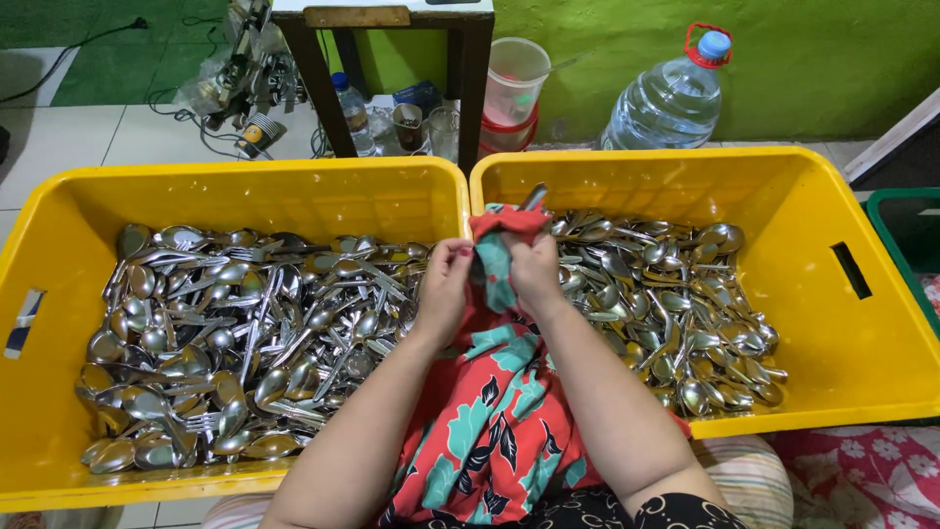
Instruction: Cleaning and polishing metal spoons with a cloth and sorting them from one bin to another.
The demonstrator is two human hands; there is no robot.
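Two yellow crates of cutlery, left hand and right hand closed, pinching red floral cloth around spoon handle

A red cloth with teal leaf print runs from the lower centre of the frame up to the middle, where its top end is bunched around 1 metal utensil, whose tip pokes out above.

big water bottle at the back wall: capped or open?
Capped. The water bottle leans against the green wall with its blue cap on under a red carry handle.
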